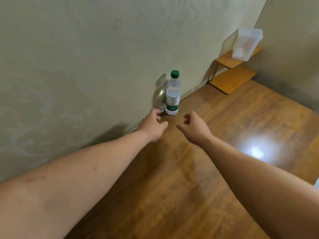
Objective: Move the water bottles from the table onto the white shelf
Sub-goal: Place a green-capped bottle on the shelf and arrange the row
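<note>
Here, in the head view:

- One water bottle (173, 94) stands upright on the wooden table (172, 195), at the far edge, very close to the wall (77, 57). I cannot tell if it touches the wall.
- The bottle is of clear plastic, with a green cap (175, 74) on top and a green and white label around its lower part. Its shadow falls on the wall to its left.
- The left hand (152, 124) is stretched forward over the table. It is just in front of the bottle's base and a little to the left of it.
- The fingers of this hand are loosely curled and the thumb points to the right. It holds nothing and does not touch the bottle.
- The right hand (194, 125) is also stretched forward, near the bottle, in front of it and a little to the right.
- Its fingers are bent inward in a loose way, the thumb points to the left, and it holds nothing. There is a gap between this hand and the bottle.
- The two hands are near each other but apart, and both forearms are bare.
- In the far right corner, where two walls meet, a small wooden rack (231, 78) with two levels stands on the table.
- A translucent plastic container (246, 44) is at the upper level of this rack; it looks blurred.
- A bright reflection of light (257, 151) shows on the table surface, to the right of the right forearm.
</note>
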Demonstrator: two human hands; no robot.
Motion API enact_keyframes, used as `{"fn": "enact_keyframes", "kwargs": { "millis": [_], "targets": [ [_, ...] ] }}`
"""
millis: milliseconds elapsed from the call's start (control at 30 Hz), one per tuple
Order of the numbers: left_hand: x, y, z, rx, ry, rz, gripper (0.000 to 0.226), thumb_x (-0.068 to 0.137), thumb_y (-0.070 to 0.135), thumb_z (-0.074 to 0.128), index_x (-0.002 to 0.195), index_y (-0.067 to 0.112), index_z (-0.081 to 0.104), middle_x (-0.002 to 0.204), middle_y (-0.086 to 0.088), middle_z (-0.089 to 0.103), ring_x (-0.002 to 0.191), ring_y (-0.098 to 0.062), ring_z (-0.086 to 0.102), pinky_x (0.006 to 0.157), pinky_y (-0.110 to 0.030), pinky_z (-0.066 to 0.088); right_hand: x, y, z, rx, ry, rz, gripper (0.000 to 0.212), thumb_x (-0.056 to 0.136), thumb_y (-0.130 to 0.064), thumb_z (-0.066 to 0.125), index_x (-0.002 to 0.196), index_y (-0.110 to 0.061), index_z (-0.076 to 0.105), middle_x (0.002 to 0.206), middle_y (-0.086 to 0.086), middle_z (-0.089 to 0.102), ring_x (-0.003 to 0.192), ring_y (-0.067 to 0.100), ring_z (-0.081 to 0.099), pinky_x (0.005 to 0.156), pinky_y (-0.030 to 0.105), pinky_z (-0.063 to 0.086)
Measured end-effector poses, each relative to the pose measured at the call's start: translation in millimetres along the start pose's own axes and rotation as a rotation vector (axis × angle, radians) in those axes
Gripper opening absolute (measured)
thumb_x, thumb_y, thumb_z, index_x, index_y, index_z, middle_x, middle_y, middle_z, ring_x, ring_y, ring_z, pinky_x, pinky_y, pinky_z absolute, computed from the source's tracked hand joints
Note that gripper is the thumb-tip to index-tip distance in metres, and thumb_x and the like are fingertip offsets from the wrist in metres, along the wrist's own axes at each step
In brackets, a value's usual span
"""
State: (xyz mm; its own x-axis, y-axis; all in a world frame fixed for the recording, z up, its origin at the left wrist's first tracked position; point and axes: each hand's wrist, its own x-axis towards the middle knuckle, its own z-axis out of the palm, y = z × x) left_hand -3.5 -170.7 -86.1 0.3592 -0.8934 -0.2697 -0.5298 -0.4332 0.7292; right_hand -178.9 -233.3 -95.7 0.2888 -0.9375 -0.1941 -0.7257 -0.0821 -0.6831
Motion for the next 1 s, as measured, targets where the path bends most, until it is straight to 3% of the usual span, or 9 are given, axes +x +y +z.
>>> {"fn": "enact_keyframes", "kwargs": {
  "millis": [133,233,333,467,567,667,800,900,1000],
  "targets": [
    [34.6,26.9,-6.0,0.055,0.057,-0.023,0.076,0.1,0.019,0.068,0.165,0.023,0.029,0.157,-0.004,0.051,0.132,-0.024,0.059,0.108,-0.031,0.047,59.8,-24.2,-7.5,0.104,0.04,-0.047,0.095,0.088,-0.045,0.083,0.162,-0.013,0.033,0.16,0.01,0.048,0.141,0.03,0.055,0.11,0.046,0.05],
    [49.3,38.2,-13.8,0.095,0.08,-0.048,0.078,0.102,0.011,0.062,0.168,0.026,0.024,0.163,-0.004,0.046,0.141,-0.025,0.054,0.099,-0.025,0.042,93.9,-44.3,-3.3,0.181,0.053,-0.09,0.107,0.086,-0.035,0.085,0.168,-0.018,0.018,0.165,0.013,0.037,0.146,0.033,0.049,0.118,0.047,0.044],
    [54.3,40.0,-17.4,0.132,0.095,-0.048,0.078,0.101,0.01,0.06,0.167,0.029,0.024,0.16,-0.005,0.049,0.135,-0.026,0.058,0.092,-0.026,0.044,120.5,-55.3,8.5,0.231,0.058,-0.115,0.099,0.086,-0.026,0.082,0.164,-0.027,0.02,0.152,0.014,0.048,0.131,0.035,0.059,0.105,0.045,0.051],
    [44.2,29.4,-16.3,0.173,0.059,-0.033,0.076,0.103,0.017,0.064,0.167,0.03,0.025,0.157,-0.006,0.052,0.133,-0.027,0.059,0.093,-0.027,0.044,126.3,-50.9,14.3,0.243,0.105,-0.11,0.077,0.086,-0.031,0.081,0.149,-0.028,0.036,0.133,0.01,0.064,0.113,0.034,0.068,0.083,0.038,0.052],
    [26.8,13.3,-12.9,0.183,0.024,-0.04,0.079,0.102,0.024,0.068,0.167,0.031,0.024,0.161,-0.004,0.049,0.138,-0.026,0.058,0.101,-0.03,0.048,97.6,-39.9,14.2,0.209,0.108,-0.152,0.077,0.086,-0.033,0.084,0.148,-0.028,0.037,0.135,0.007,0.065,0.115,0.029,0.067,0.084,0.037,0.051],
    [1.7,-4.8,-7.9,0.171,-0.019,-0.041,0.087,0.096,0.031,0.076,0.166,0.034,0.024,0.162,0.0,0.048,0.138,-0.026,0.058,0.111,-0.041,0.053,50.7,-30.8,21.1,0.233,0.1,-0.166,0.078,0.082,-0.041,0.085,0.145,-0.035,0.038,0.137,0.001,0.063,0.119,0.025,0.067,0.092,0.043,0.059],
    [-52.1,-36.6,-1.3,0.165,-0.015,-0.035,0.098,0.087,0.042,0.084,0.164,0.042,0.024,0.169,0.009,0.038,0.152,-0.021,0.045,0.122,-0.046,0.044,-24.4,-21.6,39.9,0.315,0.02,-0.19,0.078,0.078,-0.045,0.088,0.141,-0.04,0.041,0.133,-0.004,0.06,0.117,0.017,0.066,0.096,0.047,0.062],
    [-97.9,-58.3,-10.8,0.141,-0.069,0.018,0.094,0.081,0.044,0.087,0.157,0.052,0.031,0.16,0.015,0.047,0.143,-0.015,0.053,0.118,-0.044,0.047,-80.0,-26.6,58.7,0.332,-0.067,-0.177,0.067,0.077,-0.046,0.088,0.13,-0.042,0.046,0.124,-0.004,0.062,0.107,0.012,0.069,0.087,0.045,0.065],
    [-136.4,-80.8,-32.9,0.065,-0.095,0.01,0.081,0.075,0.045,0.086,0.143,0.057,0.043,0.136,0.018,0.064,0.12,-0.013,0.067,0.103,-0.044,0.058,-126.8,-54.4,77.9,0.265,-0.115,-0.183,0.059,0.076,-0.048,0.086,0.122,-0.045,0.049,0.118,-0.005,0.065,0.099,0.01,0.071,0.082,0.046,0.065]
  ]
}}
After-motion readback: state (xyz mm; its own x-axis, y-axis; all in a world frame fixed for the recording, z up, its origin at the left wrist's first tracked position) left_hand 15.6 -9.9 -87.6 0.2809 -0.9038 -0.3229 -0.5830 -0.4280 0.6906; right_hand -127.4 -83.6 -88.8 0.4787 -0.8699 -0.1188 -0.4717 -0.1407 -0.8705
